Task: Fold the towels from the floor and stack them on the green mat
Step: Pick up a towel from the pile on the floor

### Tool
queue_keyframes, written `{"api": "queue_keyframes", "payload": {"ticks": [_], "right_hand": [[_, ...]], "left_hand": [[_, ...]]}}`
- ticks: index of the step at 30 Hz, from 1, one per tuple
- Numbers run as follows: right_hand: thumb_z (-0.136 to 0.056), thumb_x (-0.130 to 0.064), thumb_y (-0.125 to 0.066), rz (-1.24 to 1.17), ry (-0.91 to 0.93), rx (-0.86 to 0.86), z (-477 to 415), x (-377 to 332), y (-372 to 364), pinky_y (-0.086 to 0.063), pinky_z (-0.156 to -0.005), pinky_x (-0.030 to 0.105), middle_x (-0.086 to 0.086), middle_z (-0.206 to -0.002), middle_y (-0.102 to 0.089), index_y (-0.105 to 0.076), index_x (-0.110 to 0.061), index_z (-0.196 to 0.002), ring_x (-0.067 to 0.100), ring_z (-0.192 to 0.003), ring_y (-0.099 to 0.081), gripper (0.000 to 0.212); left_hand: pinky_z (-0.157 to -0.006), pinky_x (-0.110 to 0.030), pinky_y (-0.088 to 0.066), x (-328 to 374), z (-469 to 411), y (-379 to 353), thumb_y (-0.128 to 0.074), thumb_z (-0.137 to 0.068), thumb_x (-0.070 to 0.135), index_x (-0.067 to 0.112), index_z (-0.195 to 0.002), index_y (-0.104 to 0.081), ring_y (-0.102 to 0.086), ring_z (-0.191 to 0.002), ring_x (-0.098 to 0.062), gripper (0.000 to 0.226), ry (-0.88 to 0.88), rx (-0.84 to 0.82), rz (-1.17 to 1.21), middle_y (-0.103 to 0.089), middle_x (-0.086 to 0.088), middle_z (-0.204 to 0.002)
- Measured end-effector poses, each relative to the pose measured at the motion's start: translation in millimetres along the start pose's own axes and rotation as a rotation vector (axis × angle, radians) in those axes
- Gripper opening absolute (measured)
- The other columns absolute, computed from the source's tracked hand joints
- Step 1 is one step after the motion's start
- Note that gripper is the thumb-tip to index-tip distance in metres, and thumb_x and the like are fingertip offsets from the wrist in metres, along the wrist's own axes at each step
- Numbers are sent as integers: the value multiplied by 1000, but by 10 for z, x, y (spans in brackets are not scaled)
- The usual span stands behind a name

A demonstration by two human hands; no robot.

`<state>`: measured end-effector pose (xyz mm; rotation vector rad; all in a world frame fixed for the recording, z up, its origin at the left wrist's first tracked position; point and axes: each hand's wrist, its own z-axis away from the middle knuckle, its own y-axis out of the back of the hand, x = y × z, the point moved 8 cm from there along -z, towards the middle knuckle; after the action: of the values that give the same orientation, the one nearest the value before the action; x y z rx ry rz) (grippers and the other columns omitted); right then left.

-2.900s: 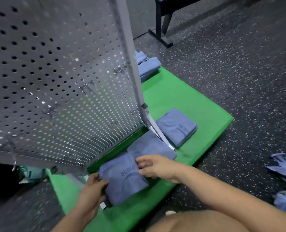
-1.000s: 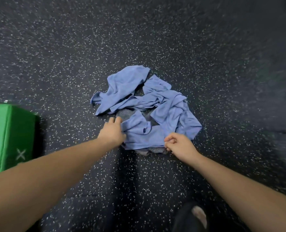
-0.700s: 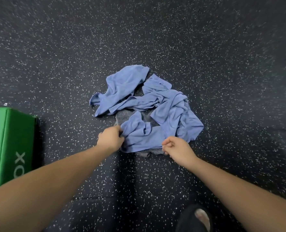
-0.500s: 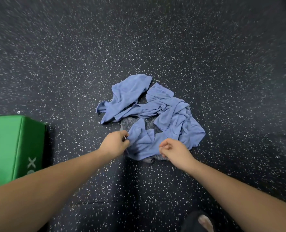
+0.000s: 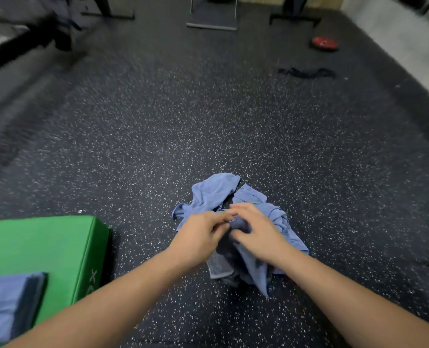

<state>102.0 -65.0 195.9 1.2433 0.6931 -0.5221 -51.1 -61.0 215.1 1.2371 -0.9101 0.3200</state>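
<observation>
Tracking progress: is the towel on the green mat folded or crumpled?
Folded: the towel lies flat on the green mat, edges straight.

Setting: gym or fitness room. Black rubber floor (image 5: 208, 121) with white speckles runs under and all round the hands. Thick green mat (image 5: 45, 247) lies just left of the left hand (image 5: 198, 237). Far beyond the right hand (image 5: 258, 234): steel equipment bases (image 5: 212, 23), red round pad (image 5: 325, 43), black strap (image 5: 306, 72).

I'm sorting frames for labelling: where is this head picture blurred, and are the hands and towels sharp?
Head view: motion blur smears the floor and equipment at upper left; left hand, right hand and towel pile at centre are fairly sharp; no glare.
</observation>
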Motion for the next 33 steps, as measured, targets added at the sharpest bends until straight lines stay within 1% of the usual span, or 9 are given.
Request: {"api": "queue_keyframes", "payload": {"ticks": [3, 7, 11, 15, 18, 21, 27, 30, 33], "right_hand": [[-81, -28, -62, -26, 91, 41, 100, -488, 225, -47, -110, 38, -19, -123, -61, -68, -38, -116, 5, -121, -60, 37], [-82, -37, -68, -5, 159, 143, 275, -1037, 502, -51, -95, 44, -11, -103, -68, -74, -26, -98, 12, -100, -65, 20], [-83, -56, -74, 51, 194, 253, 523, -1557, 766, -48, -73, 34, -5, -76, -63, -68, -19, -79, 14, -76, -59, 37], [-89, -44, -82, 49, 119, 275, 833, -1831, 950, -37, -59, 32, -3, -64, -56, -56, -20, -75, 13, -62, -48, 38], [-94, -41, -79, 8, 116, 282, 1081, -1970, 900, -37, -60, 30, -5, -63, -53, -56, -23, -76, 9, -61, -43, 34], [-102, -43, -68, 27, 130, 267, 1252, -2068, 800, -45, -69, 37, 0, -68, -57, -61, -19, -84, 12, -64, -48, 31], [-101, -30, -72, -191, 98, 378, 1343, -2127, 860, -50, -72, 26, -16, -82, -72, -75, -32, -93, 5, -74, -63, 9], [-101, -24, -73, -292, 101, 441, 1332, -2161, 840, -49, -73, 25, -15, -83, -71, -75, -30, -90, 3, -77, -63, 12], [-97, -18, -75, -301, 126, 402, 1256, -2239, 786, -55, -80, 31, -12, -87, -74, -74, -30, -86, 9, -82, -68, 17]], "left_hand": [[-83, -13, -45, 353, 176, 431, -64, -104, 19, 31, -124, -76, -68, -98, -4, 26, -52, 122, -19, -79, 14, -110], [-76, -37, -54, 737, 509, 907, -44, -100, 33, 36, -118, -68, -68, -84, -16, 30, -86, 218, -155, -74, 10, -92], [-64, -40, -52, 907, 850, 1311, -46, -99, 35, 37, -114, -59, -66, -73, -25, 19, -62, 369, -201, -71, 5, -79], [-68, -40, -53, 812, 1138, 1572, -54, -103, 28, 40, -113, -61, -63, -72, -19, 17, 77, 449, -109, -66, 10, -71], [-74, -37, -53, 829, 1285, 1668, -60, -102, 21, 37, -106, -65, -66, -79, -9, 17, 81, 510, -49, -70, 16, -80], [-82, -30, -52, 866, 1360, 1615, -64, -98, 12, 32, -99, -70, -66, -93, -4, 20, 46, 495, 61, -71, 19, -95], [-74, -31, -50, 860, 1321, 1490, -63, -97, 7, 21, -91, -71, -61, -76, -6, 18, 92, 400, 392, -73, 5, -82], [-78, -34, -49, 898, 1247, 1445, -69, -96, 20, 19, -96, -73, -60, -79, -8, 4, 32, 284, 558, -72, 4, -84], [-79, -38, -47, 906, 1227, 1392, -75, -94, 37, 21, -101, -76, -58, -80, -11, 17, -7, 195, 613, -67, 3, -82]]}}
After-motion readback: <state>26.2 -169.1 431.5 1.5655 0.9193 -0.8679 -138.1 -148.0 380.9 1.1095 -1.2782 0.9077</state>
